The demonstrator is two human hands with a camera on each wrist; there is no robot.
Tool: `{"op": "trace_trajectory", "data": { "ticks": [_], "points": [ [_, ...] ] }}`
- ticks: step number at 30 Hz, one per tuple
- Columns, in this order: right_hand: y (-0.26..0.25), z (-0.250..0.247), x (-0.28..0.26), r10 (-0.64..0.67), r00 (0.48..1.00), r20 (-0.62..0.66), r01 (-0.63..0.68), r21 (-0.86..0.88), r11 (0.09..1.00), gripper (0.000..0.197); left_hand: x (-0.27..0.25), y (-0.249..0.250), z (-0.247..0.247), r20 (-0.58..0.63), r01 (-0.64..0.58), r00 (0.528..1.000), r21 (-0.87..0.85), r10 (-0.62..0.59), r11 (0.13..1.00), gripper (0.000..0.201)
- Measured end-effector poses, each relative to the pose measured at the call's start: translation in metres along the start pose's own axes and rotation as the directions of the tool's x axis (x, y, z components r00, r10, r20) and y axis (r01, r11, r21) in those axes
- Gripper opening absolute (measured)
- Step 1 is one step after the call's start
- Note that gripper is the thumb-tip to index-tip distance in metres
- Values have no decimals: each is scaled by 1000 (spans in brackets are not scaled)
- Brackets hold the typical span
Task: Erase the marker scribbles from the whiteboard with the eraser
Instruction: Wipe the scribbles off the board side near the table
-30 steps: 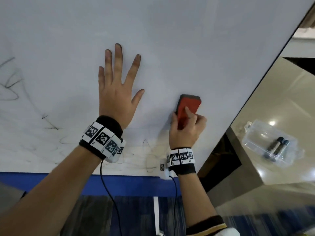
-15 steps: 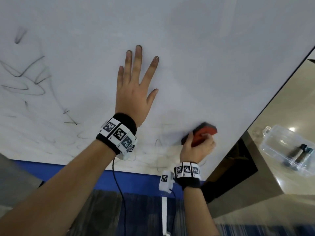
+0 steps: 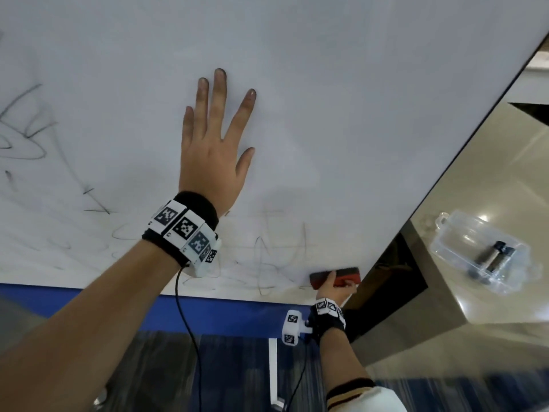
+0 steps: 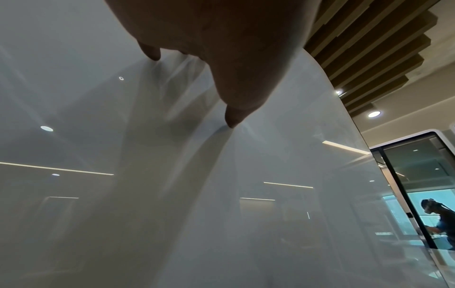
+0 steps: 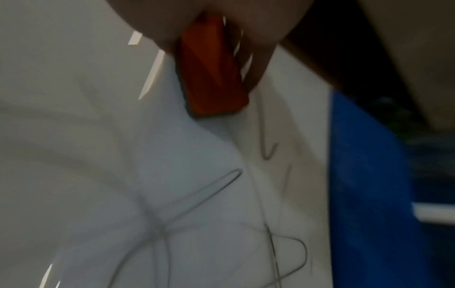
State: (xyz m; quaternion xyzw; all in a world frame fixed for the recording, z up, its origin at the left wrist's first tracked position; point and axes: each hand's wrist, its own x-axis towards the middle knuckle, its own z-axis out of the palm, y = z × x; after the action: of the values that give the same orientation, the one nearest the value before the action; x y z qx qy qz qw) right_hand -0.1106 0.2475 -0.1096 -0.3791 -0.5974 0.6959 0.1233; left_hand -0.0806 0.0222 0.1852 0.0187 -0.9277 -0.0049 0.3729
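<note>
The whiteboard (image 3: 326, 99) fills most of the head view, its dark right edge running diagonally down to the lower right corner. Beyond that edge stands a pale bench (image 3: 463, 203) carrying a clear plastic box (image 3: 481, 254) with dark cylindrical items inside, well apart from the hands. Below the board's bottom edge runs a blue band (image 3: 231, 313), and under it a striped dark carpet (image 3: 237, 376).

The left hand (image 3: 215, 153) lies flat on the board with fingers straight and spread, holding nothing; the left wrist view shows its fingertips (image 4: 232, 121) touching the glossy surface. A banded wrist strap (image 3: 185, 230) with printed tags sits over part of the scribbles, and its cable hangs down across the blue band.

The right hand (image 3: 332, 288) has its grip curled round the red eraser (image 3: 341, 276), which is pressed to the board at its lower right corner, just beside both the bottom edge and the right edge. In the right wrist view the eraser (image 5: 211, 68) is blurred, its dark pad against the board.

Marker scribbles (image 3: 276, 263) loop just left of the eraser along the bottom edge, between the two wrists. More scribbles (image 3: 26, 135) sit at the far left. The upper and right parts of the board are open white surface; little room lies below or right of the eraser.
</note>
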Motion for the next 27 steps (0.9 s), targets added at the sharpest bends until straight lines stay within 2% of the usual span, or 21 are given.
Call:
{"op": "trace_trajectory", "data": {
  "ticks": [2, 3, 5, 6, 7, 8, 9, 10, 11, 12, 13, 15, 17, 18, 20, 21, 22, 23, 25, 26, 27],
  "points": [
    [7, -9, 16, 280, 958, 52, -283, 64, 957, 49, -1, 3, 0, -2, 12, 1000, -7, -12, 1000, 68],
    [8, -9, 23, 347, 934, 81, -353, 79, 932, 51, -2, 4, -1, -2, 19, 1000, -5, -19, 1000, 69],
    [0, -3, 17, 253, 966, 46, -254, 9, 967, 49, -3, 6, -1, -2, 30, 1000, -2, -30, 1000, 69],
    [-13, 1, 4, 80, 997, 4, -79, -40, 996, 43, -3, 7, 0, 0, 38, 999, -6, -38, 999, 70],
    [-28, 7, -11, -137, 991, 9, 137, -57, 989, 37, -3, 9, 0, 3, 49, 999, -13, -49, 999, 71],
    [-47, 11, -30, -388, 920, 49, 390, -50, 919, 33, -3, 10, 1, 7, 58, 998, -22, -58, 998, 72],
    [-66, 16, -46, -615, 780, 114, 623, -49, 781, 32, -3, 11, 2, 11, 66, 998, -30, -65, 997, 73],
    [-86, 22, -63, -766, 616, 184, 786, -76, 614, 31, -2, 12, 3, 13, 70, 997, -35, -70, 997, 74],
    [-100, 29, -72, -843, 480, 241, 877, -100, 470, 30, -2, 13, 3, 9, 71, 997, -38, -70, 997, 73],
    [-115, 37, -80, -874, 408, 265, 913, -116, 391, 30, -2, 14, 4, 1, 68, 998, -37, -68, 997, 73],
    [-123, 43, -83, -882, 391, 265, 920, -132, 368, 30, -1, 14, 5, -9, 65, 998, -32, -65, 997, 72],
    [-112, 47, -74, -880, 425, 215, 903, -169, 395, 31, -1, 13, 6, -19, 61, 998, -21, -61, 998, 70],
    [-75, 41, -53, -813, 570, 119, 820, -154, 552, 36, -1, 10, 7, -21, 53, 998, -5, -53, 999, 70],
    [-52, 37, -42, -732, 678, 65, 733, -130, 668, 40, -2, 8, 8, -22, 47, 999, 6, -47, 999, 69],
    [-8, 31, -24, -435, 900, -25, 434, -25, 901, 44, -2, 6, 8, -23, 34, 999, 27, -34, 999, 69],
    [11, 28, -15, -232, 972, -23, 233, 22, 972, 43, -2, 5, 9, -21, 30, 999, 40, -29, 999, 69],
    [31, 24, -4, -18, 1000, 1, 18, 34, 999, 43, -2, 5, 9, -17, 29, 999, 56, -28, 998, 68],
    [49, 17, 10, 173, 984, 53, -174, 15, 985, 43, -2, 5, 10, -12, 31, 999, 70, -30, 997, 68],
    [69, 0, 37, 482, 834, 267, -489, -43, 871, 33, -2, 6, 11, -2, 45, 999, 92, -45, 995, 68],
    [71, -7, 49, 538, 775, 331, -550, -65, 833, 28, -1, 7, 12, 3, 50, 999, 105, -51, 993, 69],
    [68, -10, 55, 550, 756, 354, -572, -52, 819, 24, -1, 7, 13, 7, 51, 999, 119, -52, 992, 68]
  ]
}}
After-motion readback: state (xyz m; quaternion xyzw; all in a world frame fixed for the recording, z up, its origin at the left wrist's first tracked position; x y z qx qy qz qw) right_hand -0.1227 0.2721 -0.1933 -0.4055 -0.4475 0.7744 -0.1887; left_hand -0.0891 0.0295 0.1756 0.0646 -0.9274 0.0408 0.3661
